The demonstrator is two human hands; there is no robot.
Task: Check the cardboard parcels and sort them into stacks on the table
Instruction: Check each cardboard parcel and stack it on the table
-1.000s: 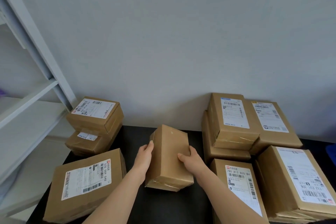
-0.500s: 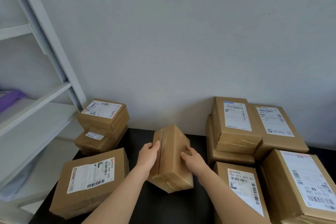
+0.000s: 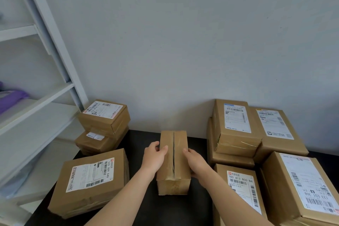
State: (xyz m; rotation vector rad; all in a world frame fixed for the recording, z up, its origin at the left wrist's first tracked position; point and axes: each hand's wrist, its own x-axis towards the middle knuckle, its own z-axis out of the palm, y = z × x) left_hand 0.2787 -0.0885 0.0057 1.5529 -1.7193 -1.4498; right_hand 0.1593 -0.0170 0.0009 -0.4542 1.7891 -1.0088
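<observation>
1. On the black table, right in the middle, is the small brown parcel. It seems to sit on the table top. Its top face shows a taped seam down the middle, and I can see no label.
2. I think this is the checking step. The person seems to be looking the box over before picking a stack for it.
3. Next, I would guess the box needs a turn to find its label, and then a lift onto a pile. A firm hold on both sides should help, so it does not slip.
4. The left hand grips the left side of the box, with its thumb on top. The right hand grips the right side, fingers curled over the top edge. Both bare arms reach forward from below.
5. Just to the left lies a big parcel with a white label. Behind it, two smaller parcels make a stack by the wall.
6. On the right, more labelled parcels are piled close together. A white shelf stands off to the left.
</observation>
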